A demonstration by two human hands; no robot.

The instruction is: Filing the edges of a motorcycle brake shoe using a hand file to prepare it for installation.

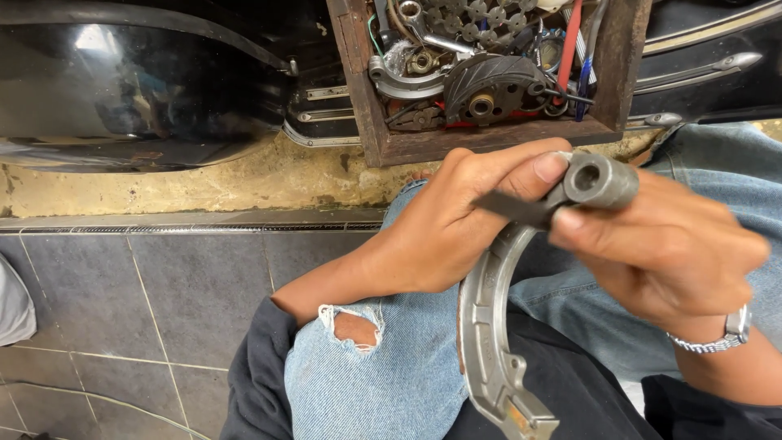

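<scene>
My left hand (444,224) grips the upper end of a curved grey metal brake shoe (482,342) that arcs down over my lap. Its thumb presses a dark flat strip (513,208) against the shoe's top. My right hand (664,248), with a metal wristwatch (729,334), holds the shoe's round hollow pivot end (599,179) between fingers and thumb. Both hands meet at that end, above my torn blue jeans (383,367).
A wooden box (489,138) full of metal parts, chains, a ribbed dark cover (489,90) and tools stands ahead. A glossy black vehicle body (122,81) lies at the left. Grey floor tiles (163,293) and a drain grate (204,228) are below it.
</scene>
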